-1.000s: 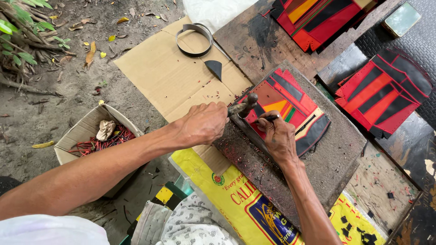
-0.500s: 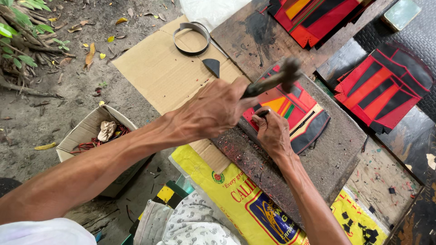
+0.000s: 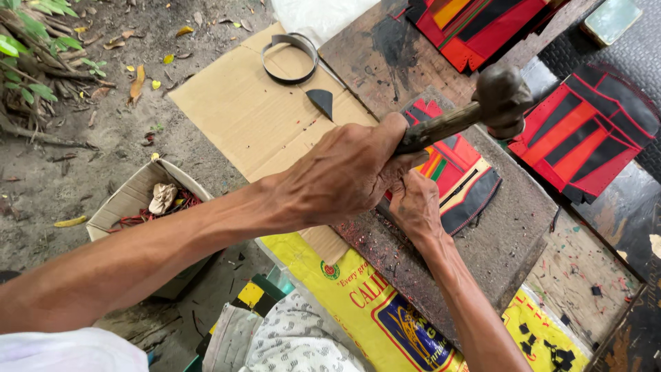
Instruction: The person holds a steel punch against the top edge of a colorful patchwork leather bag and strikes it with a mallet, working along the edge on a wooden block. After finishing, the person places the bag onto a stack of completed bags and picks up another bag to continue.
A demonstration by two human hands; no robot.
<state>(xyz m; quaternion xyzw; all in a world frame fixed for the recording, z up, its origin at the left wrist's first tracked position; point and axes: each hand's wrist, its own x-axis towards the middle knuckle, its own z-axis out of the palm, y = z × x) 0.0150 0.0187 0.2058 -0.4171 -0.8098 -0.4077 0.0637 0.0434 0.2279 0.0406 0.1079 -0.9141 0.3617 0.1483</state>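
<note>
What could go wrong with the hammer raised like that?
The hammer in the left hand is up above the right hand, which rests on the red and black piece; a stray blow could hit the fingers. The right hand's grip is hidden, so the piece might shift on the block.

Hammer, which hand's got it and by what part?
Left hand holds the hammer by its wooden handle, head raised. Right hand presses the red-black piece.

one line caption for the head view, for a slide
Left hand raises a hammer over red-and-black patchwork that the right hand steadies.
</note>
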